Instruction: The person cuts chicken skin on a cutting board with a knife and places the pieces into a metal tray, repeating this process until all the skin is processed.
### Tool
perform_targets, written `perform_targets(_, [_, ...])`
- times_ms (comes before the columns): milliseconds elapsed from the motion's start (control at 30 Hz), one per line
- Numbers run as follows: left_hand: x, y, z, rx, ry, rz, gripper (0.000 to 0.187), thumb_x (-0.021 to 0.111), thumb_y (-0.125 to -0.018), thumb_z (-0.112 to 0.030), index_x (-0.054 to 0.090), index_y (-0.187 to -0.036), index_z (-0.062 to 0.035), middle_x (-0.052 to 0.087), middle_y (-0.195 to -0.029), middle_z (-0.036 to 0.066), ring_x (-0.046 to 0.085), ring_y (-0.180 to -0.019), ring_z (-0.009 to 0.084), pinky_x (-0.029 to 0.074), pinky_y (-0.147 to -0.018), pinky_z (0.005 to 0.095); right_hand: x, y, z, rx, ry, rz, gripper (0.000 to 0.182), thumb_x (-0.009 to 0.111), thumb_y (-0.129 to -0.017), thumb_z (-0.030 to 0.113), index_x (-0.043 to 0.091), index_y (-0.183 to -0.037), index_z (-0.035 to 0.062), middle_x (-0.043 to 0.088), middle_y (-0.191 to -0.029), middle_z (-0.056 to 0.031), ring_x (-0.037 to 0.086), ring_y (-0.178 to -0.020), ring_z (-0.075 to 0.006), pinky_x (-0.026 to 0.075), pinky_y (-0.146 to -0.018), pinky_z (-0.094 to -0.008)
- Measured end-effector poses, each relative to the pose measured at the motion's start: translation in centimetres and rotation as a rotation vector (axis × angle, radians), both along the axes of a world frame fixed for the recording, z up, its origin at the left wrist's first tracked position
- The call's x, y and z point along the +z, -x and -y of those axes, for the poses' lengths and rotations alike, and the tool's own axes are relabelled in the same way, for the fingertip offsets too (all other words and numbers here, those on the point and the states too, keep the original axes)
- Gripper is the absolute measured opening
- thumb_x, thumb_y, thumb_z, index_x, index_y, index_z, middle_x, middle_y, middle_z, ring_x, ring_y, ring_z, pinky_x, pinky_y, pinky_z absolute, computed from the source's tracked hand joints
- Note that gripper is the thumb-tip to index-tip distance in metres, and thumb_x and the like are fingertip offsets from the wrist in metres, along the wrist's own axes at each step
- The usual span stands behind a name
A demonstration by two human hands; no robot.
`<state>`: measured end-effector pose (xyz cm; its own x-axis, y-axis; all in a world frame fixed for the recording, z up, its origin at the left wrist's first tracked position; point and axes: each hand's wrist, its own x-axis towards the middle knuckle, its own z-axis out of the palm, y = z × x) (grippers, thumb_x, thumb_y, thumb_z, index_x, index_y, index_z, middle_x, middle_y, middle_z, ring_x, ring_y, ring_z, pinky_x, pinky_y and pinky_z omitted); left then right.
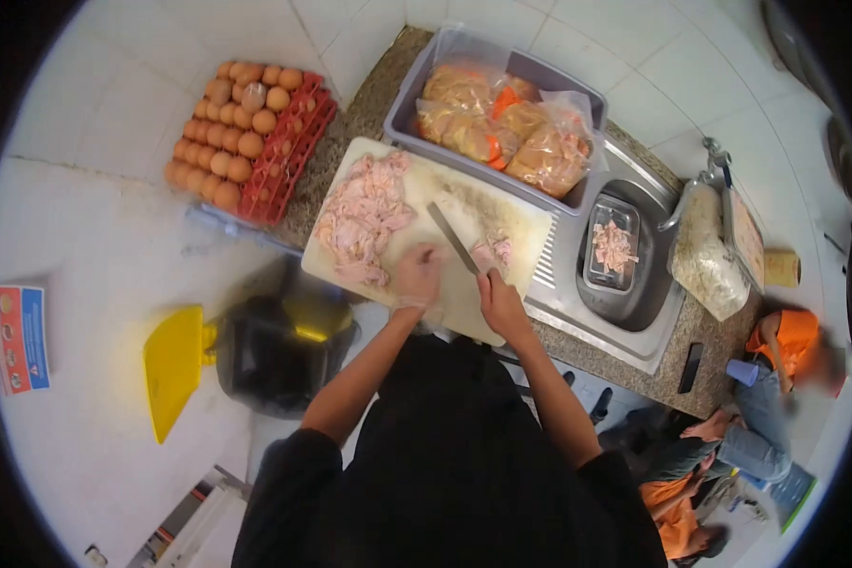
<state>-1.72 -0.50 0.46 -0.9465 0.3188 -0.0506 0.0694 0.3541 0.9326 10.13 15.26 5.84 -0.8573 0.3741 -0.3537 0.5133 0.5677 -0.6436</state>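
My right hand [500,301] is wrapped round the handle of a kitchen knife [452,235], whose blade points away over the white cutting board [459,298]. Close by the blade and my right fingers sits a small heap of cut raw chicken [493,250]. On the board's left half lies a larger pile of pale raw chicken pieces [364,213]. My left hand [418,276], smeared by motion, is low over the board between this pile and the knife. Its fingers are too blurred to make out.
Behind the board stands a grey tub [402,112] with bagged chicken [502,123]. A metal tray [592,256] of cut pieces rests in the sink [648,308]. Stacked egg trays [289,161] stand left; a black bin [256,364] is below. People in orange [788,341] sit right.
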Motion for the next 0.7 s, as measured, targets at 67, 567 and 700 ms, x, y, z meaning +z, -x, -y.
perform_targets(67, [-1.0, 0.9, -0.2, 0.19, -0.19, 0.348, 0.019, 0.062, -0.086, -0.001, 0.073, -0.102, -0.0029, 0.072, -0.099, 0.015, 0.069, -0.088, 0.0316, 0.054, -0.079, 0.0394, 0.2, 1.9, -0.5, -0.01, 0.066, -0.059, 0.038, 0.043, -0.109, 0.037, 0.055, -0.109, 0.0015, 0.064, -0.088, -0.0361, 0.061, -0.09, -0.0575, 0.046, -0.076, -0.063])
perform_targets(567, [2.5, -0.5, -9.2, -0.14, 0.137, -0.015, 0.017, 0.067, -0.088, -0.021, 0.071, -0.091, -0.0054, 0.07, -0.078, 0.016, 0.07, -0.072, 0.0334, 0.057, -0.069, 0.0442, -0.9, -19.9, -5.1, -0.596, 0.202, -0.172, 0.052, 0.032, -0.112, 0.046, 0.055, -0.094, 0.003, 0.052, -0.061, -0.0064, 0.054, -0.054, -0.017, 0.044, -0.053, -0.0361])
perform_targets(700, [2.1, -3.0, -11.4, -0.266, 0.494, -0.727, 0.021, 0.067, -0.089, -0.023, 0.072, -0.081, -0.0041, 0.07, -0.075, 0.017, 0.07, -0.071, 0.0339, 0.057, -0.068, 0.0454, -1.1, -22.3, -6.1, -0.599, 0.17, -0.247, 0.054, 0.033, -0.112, 0.046, 0.056, -0.094, 0.0011, 0.053, -0.062, -0.0096, 0.054, -0.056, -0.0207, 0.045, -0.056, -0.0384])
